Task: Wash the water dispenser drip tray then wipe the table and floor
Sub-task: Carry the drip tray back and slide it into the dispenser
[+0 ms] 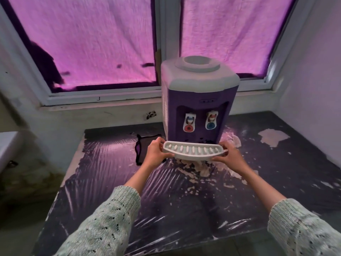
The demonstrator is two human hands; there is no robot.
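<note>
The tray sits just in front of the dispenser, low over the desk, held at both ends. The left hand grips its left end, fingers curled over the rim; the right hand pinches the right end likewise. To do this well, I judge it should be kept level and drawn straight toward the body, since any water inside would spill onto the flaking desk.
</note>
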